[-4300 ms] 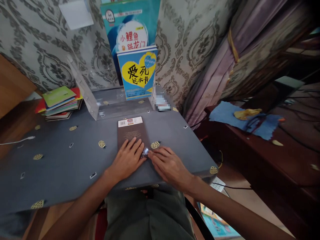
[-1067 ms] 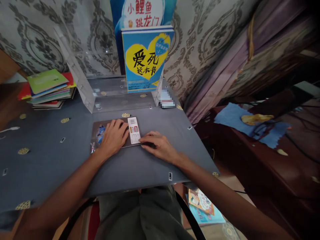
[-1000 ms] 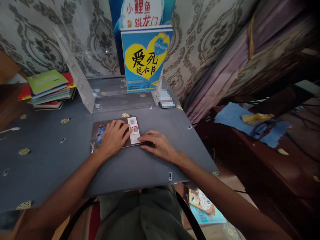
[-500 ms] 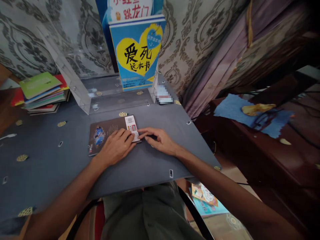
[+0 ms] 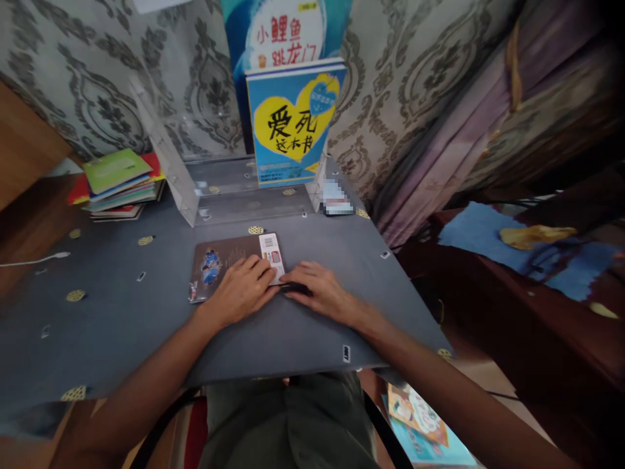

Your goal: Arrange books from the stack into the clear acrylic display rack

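A thin brown book (image 5: 243,247) lies on the grey-covered table, with blue figures and a white barcode label on its upper face. My left hand (image 5: 248,286) rests flat over its near middle part, fingers stretched out and close together. At the book's near right corner is my right hand (image 5: 319,293), its fingers bent and thumb tucked beneath them. Its fingertips pinch the corner, where a dark strip shows between thumb and fingers.
Behind the book, a clear stand (image 5: 183,189) holds upright a blue book with a yellow heart (image 5: 293,124). A book stack (image 5: 122,179) sits at the left back. A partly blurred phone-like item (image 5: 336,197) lies right of the stand. The table (image 5: 390,306) ends at the right.
My right hand's fingers have curled in and closed on the book's corner. My left hand stays on the book. The whole view has shifted, so everything appears further right and slightly lower.
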Motion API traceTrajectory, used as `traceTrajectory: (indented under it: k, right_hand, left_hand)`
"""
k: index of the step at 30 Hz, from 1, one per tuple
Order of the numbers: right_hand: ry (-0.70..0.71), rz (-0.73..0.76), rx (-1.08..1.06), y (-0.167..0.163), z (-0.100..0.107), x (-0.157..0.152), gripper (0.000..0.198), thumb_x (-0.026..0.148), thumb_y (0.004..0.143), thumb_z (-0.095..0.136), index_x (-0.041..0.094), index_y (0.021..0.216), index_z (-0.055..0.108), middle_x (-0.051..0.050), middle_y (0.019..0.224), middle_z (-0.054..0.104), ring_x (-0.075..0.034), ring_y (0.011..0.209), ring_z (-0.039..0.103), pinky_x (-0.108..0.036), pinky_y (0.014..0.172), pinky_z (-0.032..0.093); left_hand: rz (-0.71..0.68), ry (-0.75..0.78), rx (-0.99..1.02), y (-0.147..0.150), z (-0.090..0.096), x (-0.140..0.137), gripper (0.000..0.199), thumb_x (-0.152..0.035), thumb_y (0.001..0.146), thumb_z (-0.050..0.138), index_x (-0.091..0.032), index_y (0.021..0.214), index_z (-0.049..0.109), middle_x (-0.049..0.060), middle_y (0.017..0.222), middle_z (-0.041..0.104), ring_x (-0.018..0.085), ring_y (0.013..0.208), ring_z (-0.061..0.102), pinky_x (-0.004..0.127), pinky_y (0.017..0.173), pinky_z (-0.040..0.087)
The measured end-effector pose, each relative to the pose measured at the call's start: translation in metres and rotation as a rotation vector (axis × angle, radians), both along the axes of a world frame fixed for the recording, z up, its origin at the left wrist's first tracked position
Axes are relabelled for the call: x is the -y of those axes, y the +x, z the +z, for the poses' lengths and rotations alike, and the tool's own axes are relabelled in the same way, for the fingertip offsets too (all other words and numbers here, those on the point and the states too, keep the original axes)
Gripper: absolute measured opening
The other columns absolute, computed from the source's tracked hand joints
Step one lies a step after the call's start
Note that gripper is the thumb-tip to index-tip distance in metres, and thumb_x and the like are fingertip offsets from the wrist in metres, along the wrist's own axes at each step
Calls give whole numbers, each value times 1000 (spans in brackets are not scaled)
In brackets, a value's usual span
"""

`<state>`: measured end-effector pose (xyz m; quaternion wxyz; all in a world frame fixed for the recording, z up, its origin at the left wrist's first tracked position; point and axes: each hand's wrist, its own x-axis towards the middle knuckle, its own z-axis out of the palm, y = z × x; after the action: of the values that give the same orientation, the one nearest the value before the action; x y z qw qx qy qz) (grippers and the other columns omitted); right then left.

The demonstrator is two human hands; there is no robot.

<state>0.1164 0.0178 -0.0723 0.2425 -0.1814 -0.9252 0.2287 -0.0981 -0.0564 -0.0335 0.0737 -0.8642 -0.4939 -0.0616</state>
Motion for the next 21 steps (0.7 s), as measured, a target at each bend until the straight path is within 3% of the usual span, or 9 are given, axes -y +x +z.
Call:
traceTrajectory:
  k: [5, 9, 12, 15, 21]
  right_hand:
    - [173, 24, 46, -3, 0, 1, 21, 20, 102, 48, 23, 105, 68, -5, 89, 72, -20, 83, 62, -33, 76, 47]
    - [244, 31, 62, -3, 2, 0, 23, 20, 104, 45, 22, 102, 68, -5, 86, 70, -20, 80, 60, -32, 72, 45]
    - [265, -9, 81, -3, 2, -6, 24, 19, 103, 45, 23, 103, 68, -4, 84, 70, -19, 78, 59, -32, 69, 41]
    - [275, -73, 115, -5, 3, -20, 22, 17, 100, 49, 24, 101, 70, -5, 85, 71, -20, 80, 59, -32, 69, 37]
    - [311, -156, 180, -28, 9, -55, 28, 8, 95, 50, 24, 102, 72, -6, 95, 76, -25, 94, 59, -39, 84, 37]
  left_hand:
    - [31, -85, 173, -23, -1, -5, 30, -32, 104, 42, -21, 120, 65, 9, 116, 65, 22, 108, 59, 43, 96, 50]
    - [308, -76, 156, -70, -9, -12, 38, -33, 103, 42, -21, 134, 58, 14, 141, 56, 28, 129, 53, 52, 106, 44]
    - [412, -113, 185, -100, -11, -10, 43, -36, 103, 39, -22, 141, 53, 12, 141, 57, 26, 130, 53, 47, 109, 43]
    - [438, -116, 169, -106, -4, 0, 42, -36, 102, 40, -20, 137, 56, 11, 126, 63, 25, 118, 60, 41, 100, 49]
    - [585, -126, 19, -76, 16, 19, 32, -45, 100, 49, -19, 109, 65, 9, 106, 64, 24, 91, 66, 31, 69, 49]
